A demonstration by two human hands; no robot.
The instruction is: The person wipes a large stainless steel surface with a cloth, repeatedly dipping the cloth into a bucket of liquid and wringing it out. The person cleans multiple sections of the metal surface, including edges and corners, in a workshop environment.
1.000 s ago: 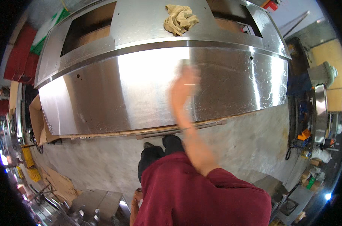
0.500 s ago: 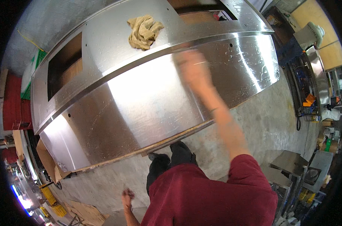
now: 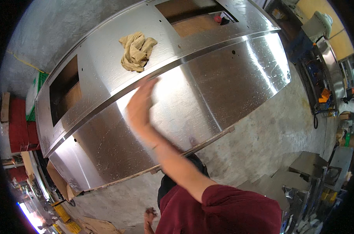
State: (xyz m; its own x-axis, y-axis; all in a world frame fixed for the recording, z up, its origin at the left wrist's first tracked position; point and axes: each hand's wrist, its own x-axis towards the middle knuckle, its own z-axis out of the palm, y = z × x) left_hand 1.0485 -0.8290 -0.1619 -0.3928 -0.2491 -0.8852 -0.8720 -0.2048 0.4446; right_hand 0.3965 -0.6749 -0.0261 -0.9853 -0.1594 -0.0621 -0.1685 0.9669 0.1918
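Note:
A long stainless steel panel (image 3: 224,78) with a bent front face lies across the view on the floor. My right hand (image 3: 140,105) is stretched out flat against its shiny front face, just below the fold, fingers together and blurred, holding nothing. A crumpled tan cloth (image 3: 136,50) rests on the panel's top surface, just above my right hand and apart from it. My left hand (image 3: 149,214) hangs low by my side with fingers loosely apart and nothing in it. My dark red sleeve (image 3: 224,210) fills the lower edge.
The panel has two rectangular cut-outs, a left cut-out (image 3: 64,91) and a right cut-out (image 3: 192,17) with a small red object (image 3: 218,18) in it. Concrete floor (image 3: 270,128) lies around it. Steel boxes (image 3: 305,175) stand lower right, red crates (image 3: 19,124) left, machines (image 3: 325,93) right.
My right hand has swept leftward along the panel's front face, from its right part to below the cloth. The view has turned with it.

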